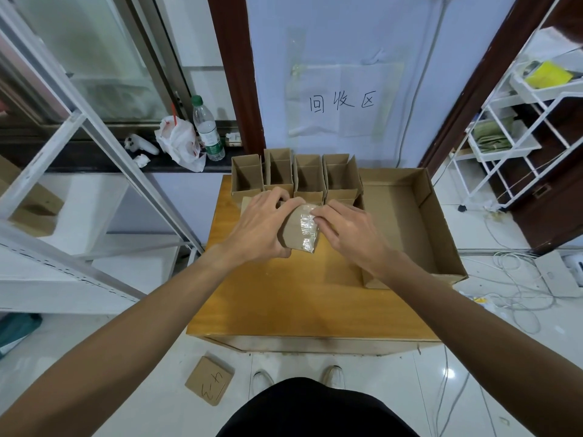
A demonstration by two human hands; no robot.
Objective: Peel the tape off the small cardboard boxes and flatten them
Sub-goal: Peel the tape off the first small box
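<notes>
Cardboard box (291, 233), crinkled glossy tape (308, 224)

Our wooden counter (284, 294) carries four open small boxes (307, 178) in a row, a large shallow carton (441, 234) beside them.

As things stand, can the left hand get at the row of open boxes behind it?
Probably yes: the open boxes stand just beyond the fingers of the left hand, nothing between. But it grips the taped box while the right hand pinches its tape, so it must let go first.

White tiled floor (110, 357), lavender wall (347, 33).
</notes>
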